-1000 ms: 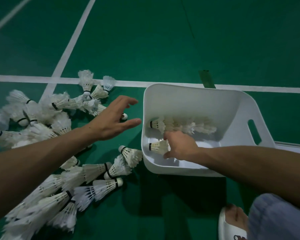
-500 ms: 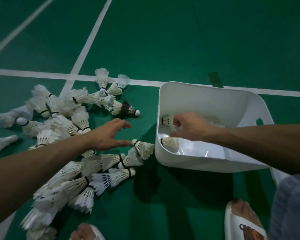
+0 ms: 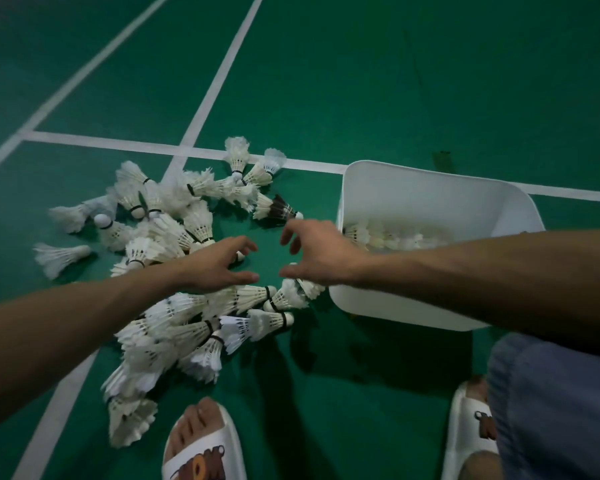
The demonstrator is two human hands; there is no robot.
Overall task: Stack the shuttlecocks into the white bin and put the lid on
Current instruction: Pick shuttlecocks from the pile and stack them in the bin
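Lying just beneath both your hands, the nearest shuttlecocks (image 3: 250,297) sit at lower centre of the frame. Their long axes run roughly left to right, with the corks pointing right toward the white bin (image 3: 430,178). One lies close under the thumb of your left hand (image 3: 215,268). Another, by the bin's near-left corner, is partly covered by your right hand (image 3: 321,254). Each hand's target is therefore below it, not ahead of it, and you would likely reach down and close across the feathers rather than along them.

Your left fingers (image 3: 248,244) are spread apart and hold nothing. Your right fingers (image 3: 288,235) curve loosely, thumb and forefinger apart, and are also empty. The right hand is the nearer one to the bin.

Inside the bin, a stacked row (image 3: 388,239) lies along the far wall on the same left-to-right axis, and the near half of the bin's floor is hidden by your forearm. The main pile (image 3: 167,230) sprawls across centre left, tangled and pointing every way, with a dark-feathered shuttlecock (image 3: 278,207) at its upper right edge.

Everything rests on the green court floor (image 3: 361,81), which is crossed by white lines (image 3: 215,88). Your slippers (image 3: 201,455) show along the bottom edge.
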